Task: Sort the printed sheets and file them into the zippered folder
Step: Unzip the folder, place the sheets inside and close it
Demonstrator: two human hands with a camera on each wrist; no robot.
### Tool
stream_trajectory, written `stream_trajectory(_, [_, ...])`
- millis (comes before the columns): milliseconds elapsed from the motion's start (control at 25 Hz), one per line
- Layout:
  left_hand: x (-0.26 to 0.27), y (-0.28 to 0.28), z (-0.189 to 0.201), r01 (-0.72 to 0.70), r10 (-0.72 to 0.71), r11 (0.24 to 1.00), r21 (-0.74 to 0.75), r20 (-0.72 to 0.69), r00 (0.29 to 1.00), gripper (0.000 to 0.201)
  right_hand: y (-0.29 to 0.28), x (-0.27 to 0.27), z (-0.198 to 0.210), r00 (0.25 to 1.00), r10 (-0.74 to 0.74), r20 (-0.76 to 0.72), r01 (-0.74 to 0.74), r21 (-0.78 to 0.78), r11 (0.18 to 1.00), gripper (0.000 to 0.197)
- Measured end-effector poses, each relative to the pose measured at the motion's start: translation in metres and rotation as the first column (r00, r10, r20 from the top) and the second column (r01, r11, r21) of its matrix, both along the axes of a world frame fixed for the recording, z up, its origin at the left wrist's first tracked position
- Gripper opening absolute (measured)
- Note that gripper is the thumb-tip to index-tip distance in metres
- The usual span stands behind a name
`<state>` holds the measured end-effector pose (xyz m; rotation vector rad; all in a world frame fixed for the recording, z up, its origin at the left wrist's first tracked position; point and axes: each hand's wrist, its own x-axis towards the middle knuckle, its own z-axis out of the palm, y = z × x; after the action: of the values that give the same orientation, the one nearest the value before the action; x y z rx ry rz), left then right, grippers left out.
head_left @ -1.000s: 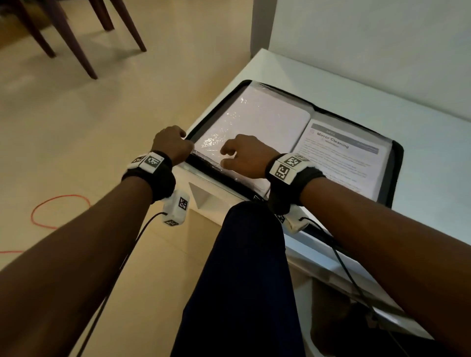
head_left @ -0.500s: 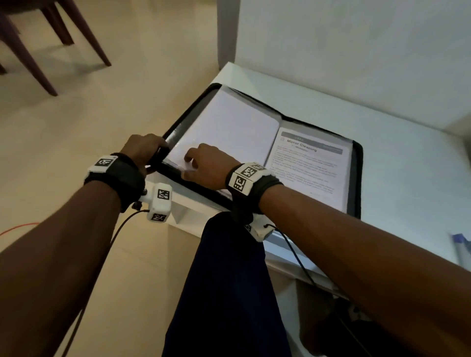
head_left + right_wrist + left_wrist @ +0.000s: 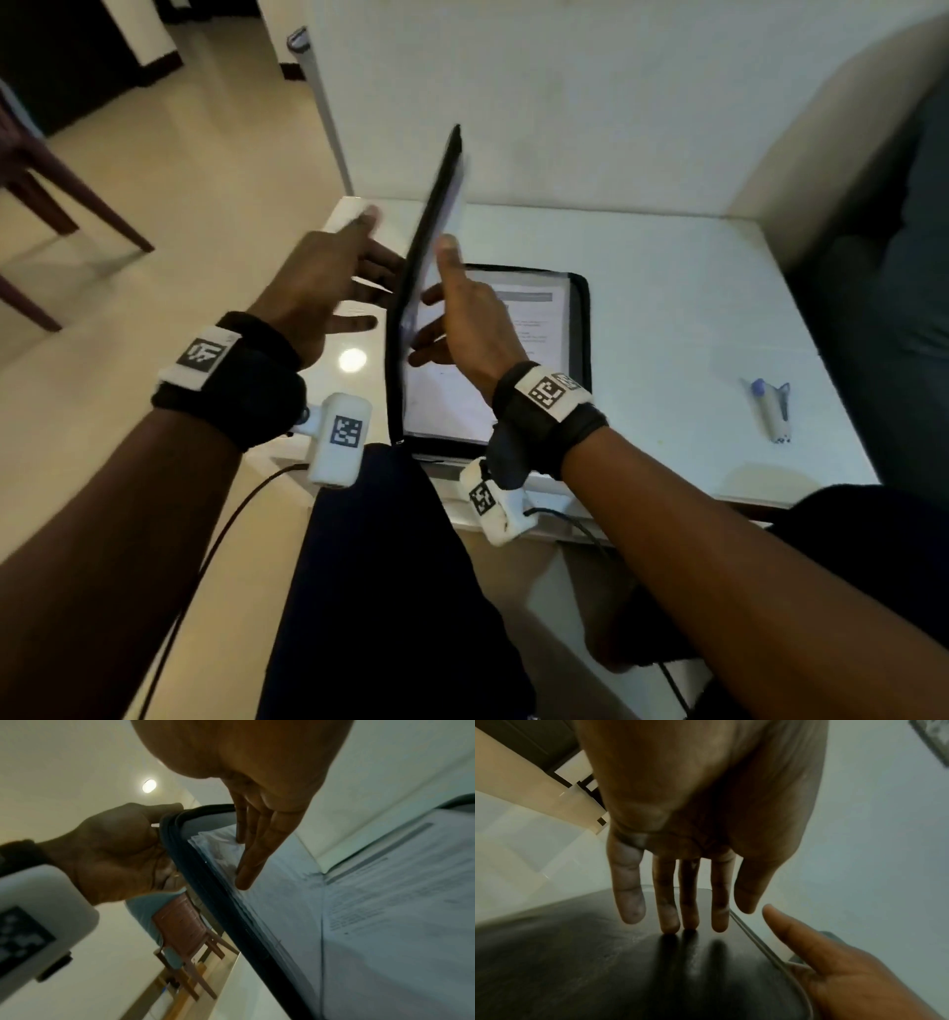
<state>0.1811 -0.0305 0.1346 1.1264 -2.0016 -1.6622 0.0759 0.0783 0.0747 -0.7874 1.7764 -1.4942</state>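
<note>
A white table (image 3: pixel 667 318) held the black folder (image 3: pixel 577 329), its right half flat with a printed sheet (image 3: pixel 534 329) showing; the text was too blurred to read. Its left cover (image 3: pixel 426 246) stood nearly upright between your hands. Your left hand (image 3: pixel 318 288) lay spread, straight fingers (image 3: pixel 670 902) pressing the cover's outer face. Your right hand (image 3: pixel 467 318), fingers (image 3: pixel 254 850) straight, touched the sheets inside, which only the right wrist view showed. A pen (image 3: pixel 767 408) lay well apart.
</note>
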Motion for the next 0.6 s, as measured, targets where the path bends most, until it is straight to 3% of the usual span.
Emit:
stream_trajectory(80, [-0.033, 0.027, -0.01, 0.186, -0.182, 0.982, -0.039, 0.101, 0.978, 0.043, 0.037, -0.023, -0.01, 0.979, -0.099, 0.178, 0.101, -0.004, 0.995, 0.081])
stream_trajectory(160, [-0.062, 0.049, -0.03, 0.32, -0.299, 0.945, -0.066, 0.219, 0.929, 0.027, 0.068, -0.043, -0.03, 0.951, -0.178, 0.254, 0.17, 0.053, 0.984, 0.069])
stream_trajectory(360, [-0.101, 0.078, -0.08, 0.505, -0.429, 0.858, -0.094, 0.41, 0.805, 0.013, 0.119, -0.077, -0.089, 0.881, -0.304, 0.363, 0.263, 0.16, 0.952, 0.026])
stream_trajectory(480, [-0.102, 0.07, -0.106, 0.476, -0.385, 0.877, -0.066, 0.495, 0.779, 0.017, 0.127, -0.084, -0.124, 0.866, -0.345, 0.362, 0.281, 0.218, 0.935, 0.012])
stream_trajectory(600, [-0.091, 0.045, -0.125, 0.36, -0.198, 0.916, -0.178, 0.58, 0.79, 0.027, 0.127, -0.086, -0.14, 0.863, -0.364, 0.351, 0.3, 0.224, 0.927, 0.007])
